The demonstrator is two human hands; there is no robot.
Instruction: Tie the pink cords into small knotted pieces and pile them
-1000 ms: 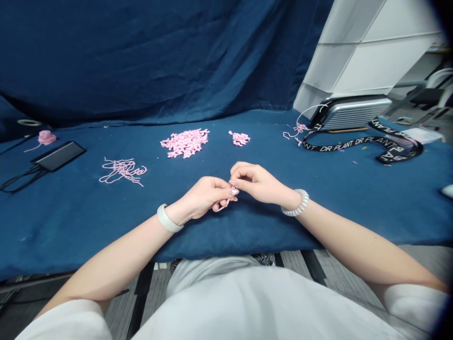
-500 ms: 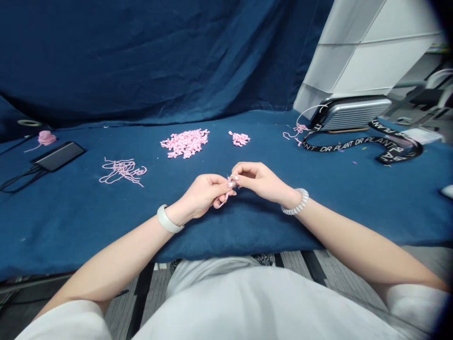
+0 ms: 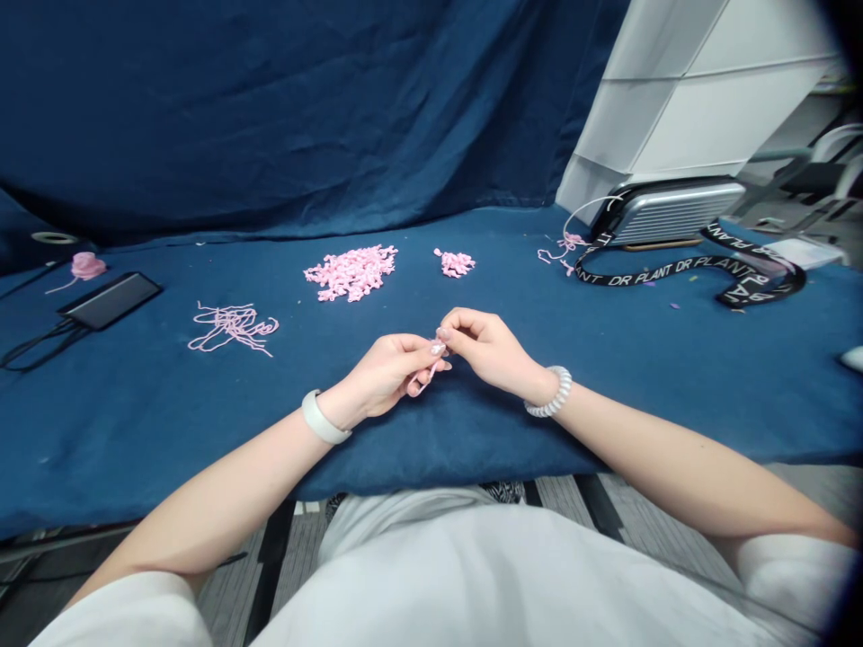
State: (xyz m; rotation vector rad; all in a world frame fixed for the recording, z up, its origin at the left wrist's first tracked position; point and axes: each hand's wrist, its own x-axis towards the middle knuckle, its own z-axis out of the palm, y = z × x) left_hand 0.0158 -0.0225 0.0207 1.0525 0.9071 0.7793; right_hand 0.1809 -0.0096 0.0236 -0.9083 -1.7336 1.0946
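My left hand [image 3: 384, 375] and my right hand [image 3: 489, 350] meet at the fingertips above the blue cloth [image 3: 607, 386]. Both pinch a short pink cord [image 3: 423, 382], whose end shows below my left fingers and whose rest is partly hidden by them. Ahead of my hands lie a heap of knotted pink cord pieces [image 3: 351, 272] and a smaller heap [image 3: 455, 262]. A tangle of loose pink cord [image 3: 233, 328] lies to the left. A white band circles my left wrist, and a spiral bracelet [image 3: 549, 393] circles my right.
A black phone [image 3: 111, 300] with a dark cable and a pink rosette [image 3: 86, 266] lie at the far left. A silver case [image 3: 674, 213], a black lettered lanyard [image 3: 680, 270] and pink cord scraps lie at the right. A blue curtain [image 3: 235, 117] hangs behind.
My right hand and wrist have shifted slightly left, and my fingers have changed their pinch on the pink cord. The heaps have not visibly changed.
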